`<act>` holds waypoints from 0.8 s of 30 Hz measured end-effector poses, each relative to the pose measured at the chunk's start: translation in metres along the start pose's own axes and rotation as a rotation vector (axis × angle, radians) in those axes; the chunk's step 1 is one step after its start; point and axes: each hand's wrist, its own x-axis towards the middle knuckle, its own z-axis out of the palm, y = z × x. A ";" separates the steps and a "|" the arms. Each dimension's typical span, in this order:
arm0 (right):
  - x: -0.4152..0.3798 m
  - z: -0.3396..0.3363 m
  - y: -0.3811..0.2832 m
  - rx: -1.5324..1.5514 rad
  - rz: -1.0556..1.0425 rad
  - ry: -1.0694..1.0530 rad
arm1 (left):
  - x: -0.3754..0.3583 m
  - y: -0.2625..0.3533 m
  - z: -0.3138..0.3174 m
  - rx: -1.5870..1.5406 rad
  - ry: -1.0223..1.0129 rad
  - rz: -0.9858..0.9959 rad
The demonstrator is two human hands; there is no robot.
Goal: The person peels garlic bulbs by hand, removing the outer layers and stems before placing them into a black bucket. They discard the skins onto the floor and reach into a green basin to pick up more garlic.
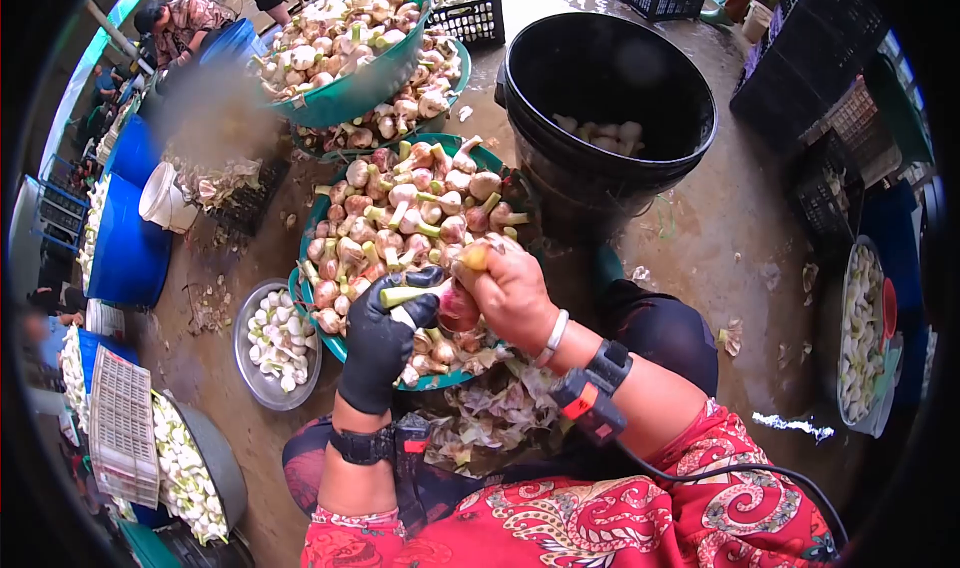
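Note:
My left hand [380, 340], in a black glove, is closed around a garlic bulb [459, 306] with purplish skin. Its green-white stem [408, 295] points left out of the glove. Pressed up against the bulb's other side is my bare right hand [510, 293], fingers curled tight. Something small and yellow [474, 257] shows at the top of that fist; I cannot tell what it is. Below both hands stands a green basket [298, 293] heaped with untrimmed garlic bulbs [400, 213]. Loose papery skins [490, 413] lie in front of my lap.
A black bucket [530, 118] with some white bulbs inside stands ahead right. At left sits a metal bowl [255, 368] of peeled garlic. Another heaped green basin [350, 98] is behind. Crates [125, 418] and tubs line both sides; a person [195, 23] sits far left.

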 end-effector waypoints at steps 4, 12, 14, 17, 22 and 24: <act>-0.005 -0.013 -0.019 -0.189 -0.274 -0.151 | 0.001 -0.017 -0.017 -0.081 0.036 -0.001; -0.033 -0.005 -0.007 -0.534 0.226 -1.348 | 0.002 -0.017 -0.027 -0.199 0.121 0.101; -0.019 -0.017 -0.005 -0.490 0.266 -0.846 | 0.002 -0.018 -0.025 -0.161 0.094 0.111; -0.004 -0.023 -0.021 -0.093 0.319 -0.318 | 0.002 -0.017 -0.019 -0.175 0.100 0.060; -0.003 -0.018 -0.020 0.065 0.192 -0.210 | 0.003 -0.006 -0.004 -0.119 0.077 0.018; -0.002 -0.020 -0.015 0.069 0.194 -0.223 | 0.003 -0.007 -0.004 0.088 0.030 0.058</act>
